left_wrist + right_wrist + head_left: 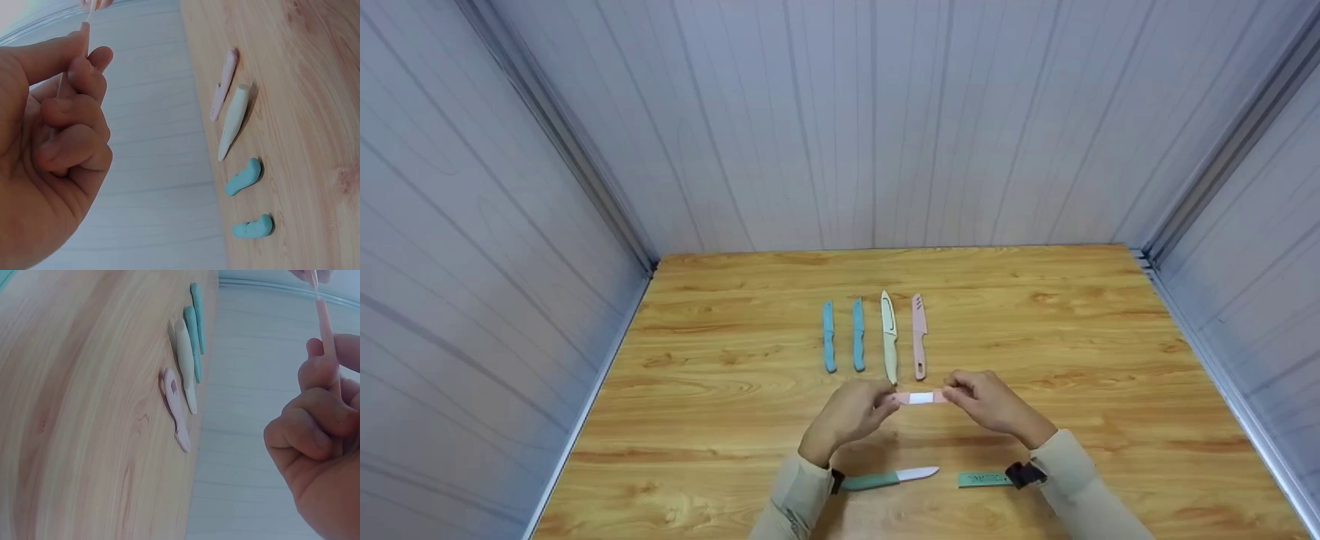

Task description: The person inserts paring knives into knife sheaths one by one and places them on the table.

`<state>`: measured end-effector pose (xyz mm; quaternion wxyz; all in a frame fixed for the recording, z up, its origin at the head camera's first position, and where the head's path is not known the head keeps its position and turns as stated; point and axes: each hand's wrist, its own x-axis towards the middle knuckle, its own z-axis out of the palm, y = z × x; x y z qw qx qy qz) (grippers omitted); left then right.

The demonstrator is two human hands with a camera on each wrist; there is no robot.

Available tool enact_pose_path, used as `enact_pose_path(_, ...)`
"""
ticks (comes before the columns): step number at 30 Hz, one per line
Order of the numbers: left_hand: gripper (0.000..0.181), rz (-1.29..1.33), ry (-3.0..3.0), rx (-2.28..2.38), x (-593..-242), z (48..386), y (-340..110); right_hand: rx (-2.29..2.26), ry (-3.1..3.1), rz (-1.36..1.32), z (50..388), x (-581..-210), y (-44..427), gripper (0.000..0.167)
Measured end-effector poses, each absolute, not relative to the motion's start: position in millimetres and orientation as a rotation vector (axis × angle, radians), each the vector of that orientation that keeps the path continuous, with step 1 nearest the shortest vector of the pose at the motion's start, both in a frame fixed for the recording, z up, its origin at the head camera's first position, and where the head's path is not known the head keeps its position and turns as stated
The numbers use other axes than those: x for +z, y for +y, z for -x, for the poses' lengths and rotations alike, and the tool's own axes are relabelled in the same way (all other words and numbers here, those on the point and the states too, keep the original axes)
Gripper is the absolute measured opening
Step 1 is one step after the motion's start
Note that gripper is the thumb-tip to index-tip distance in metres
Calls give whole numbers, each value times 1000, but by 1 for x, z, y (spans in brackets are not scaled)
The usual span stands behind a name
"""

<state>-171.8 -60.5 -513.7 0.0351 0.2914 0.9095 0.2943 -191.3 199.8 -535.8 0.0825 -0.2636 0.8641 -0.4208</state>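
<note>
Between my two hands, above the table, is a small pink knife, its white blade showing between two pink end pieces. My left hand grips one pink piece with its fingers curled round it. The other pink piece is gripped by my right hand. Fingers hide much of both pieces, and I cannot tell which is handle and which is sheath. Under the left wrist lies a green-handled knife with a bare white blade. Beside the right wrist is a green sheath with dark print, partly covered.
Beyond the hands, a row of knives lies on the wooden table: two blue knives, a cream knife and a pink knife. Pale panel walls enclose the table at the back and sides.
</note>
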Motion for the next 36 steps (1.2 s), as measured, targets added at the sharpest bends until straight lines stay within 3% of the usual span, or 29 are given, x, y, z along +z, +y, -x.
enact_pose_path(36, 16, -918, 2778, 928, -513, 170, -58, -1230, 2558, 840, 187, -532, 192, 27)
